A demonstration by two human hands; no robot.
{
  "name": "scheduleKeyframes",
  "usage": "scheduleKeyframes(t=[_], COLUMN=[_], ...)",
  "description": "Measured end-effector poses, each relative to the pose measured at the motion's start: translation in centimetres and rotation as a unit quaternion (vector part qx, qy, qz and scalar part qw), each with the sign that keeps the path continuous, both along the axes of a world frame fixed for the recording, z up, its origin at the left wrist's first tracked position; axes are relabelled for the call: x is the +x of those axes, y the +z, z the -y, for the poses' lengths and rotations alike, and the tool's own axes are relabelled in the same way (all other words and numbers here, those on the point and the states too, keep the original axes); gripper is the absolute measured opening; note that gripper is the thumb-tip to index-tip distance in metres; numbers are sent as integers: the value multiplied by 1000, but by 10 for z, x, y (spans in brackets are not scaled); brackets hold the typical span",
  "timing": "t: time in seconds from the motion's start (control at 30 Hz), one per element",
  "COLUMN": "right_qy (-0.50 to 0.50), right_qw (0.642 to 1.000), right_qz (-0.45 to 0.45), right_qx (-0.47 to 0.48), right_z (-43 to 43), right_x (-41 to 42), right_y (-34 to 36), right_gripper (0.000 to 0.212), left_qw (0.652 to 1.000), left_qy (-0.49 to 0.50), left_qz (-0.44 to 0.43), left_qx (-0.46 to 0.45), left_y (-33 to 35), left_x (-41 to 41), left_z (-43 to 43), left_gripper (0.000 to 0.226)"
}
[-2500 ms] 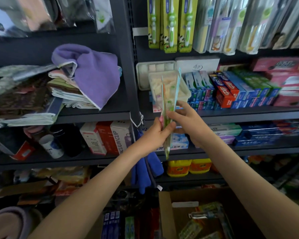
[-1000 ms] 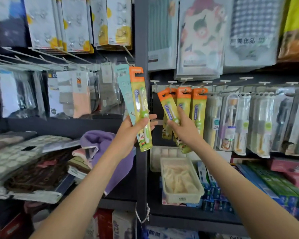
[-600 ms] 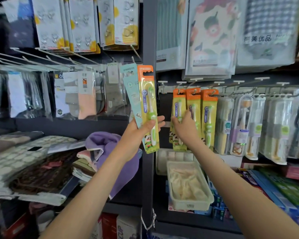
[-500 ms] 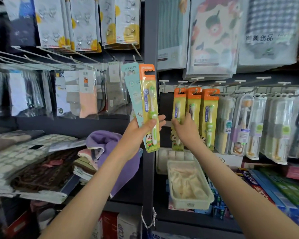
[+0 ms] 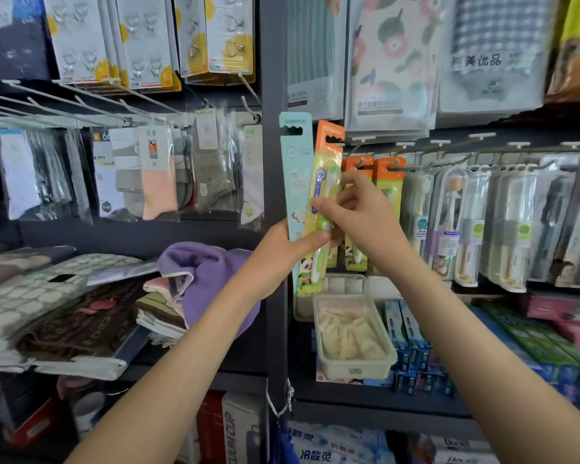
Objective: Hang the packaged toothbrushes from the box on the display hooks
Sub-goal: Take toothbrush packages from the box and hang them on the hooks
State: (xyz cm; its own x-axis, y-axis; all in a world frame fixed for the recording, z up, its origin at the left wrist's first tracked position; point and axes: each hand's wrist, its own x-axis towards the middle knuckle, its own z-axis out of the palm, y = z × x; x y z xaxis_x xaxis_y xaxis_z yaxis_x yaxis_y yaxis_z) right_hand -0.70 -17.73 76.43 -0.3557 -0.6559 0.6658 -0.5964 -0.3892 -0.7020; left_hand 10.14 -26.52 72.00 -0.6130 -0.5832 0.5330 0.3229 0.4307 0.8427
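My left hand (image 5: 278, 256) grips a flat teal card toothbrush pack (image 5: 295, 182) and a glossy orange-topped blister pack (image 5: 328, 152), which my right hand (image 5: 365, 216) pinches.

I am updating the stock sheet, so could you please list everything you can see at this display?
teal pack: one, teal, in the left hand.
orange-topped pack: one, yellow, beside it, held by both hands.
hung packs: at least two, orange-topped, hooks behind the right hand.
clear packs: several, transparent, hooks further right.
sock packs: several, grey, peach, white, hooks at left.
hook cards: several, white and yellow, upper left.
towel: one, purple, left shelf.
tray: one, beige, shelf below the hung packs.
toothpaste boxes: many, blue, green, pink, right of the tray.
left hand: grips both held packs low down.
right hand: pinches the orange-topped pack.
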Motion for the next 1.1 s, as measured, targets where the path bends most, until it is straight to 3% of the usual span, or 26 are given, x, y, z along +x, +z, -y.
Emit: scheduleKeyframes(t=[0.17,0.3,0.47,0.57,0.67,0.8,1.1], right_qy=[19,-8,-105,-157,-191,-241,-301], right_qw=[996,990,992,972,950,928,907], right_qz=[86,142,-11,-149,-224,-249,-232], right_qx=[19,20,66,94,106,133,180], right_z=[1,11,23,33,45,62,92], right_x=[-13,-29,-37,-36,-35,-38,-36], right_y=[-4,-14,-32,-34,-28,-17,-8], right_gripper=[25,22,36,38,35,24,29], left_qw=[1000,997,992,993,992,989,992], left_qy=[3,33,59,73,95,107,75], left_qz=[22,-32,-76,-63,-60,-68,-69], left_qx=[-18,61,81,71,64,71,72], left_y=[4,9,19,23,25,24,23], left_x=[6,13,25,27,28,27,29], left_z=[-9,-5,5,10,15,22,29], left_gripper=[22,12,13,7,6,5,11])
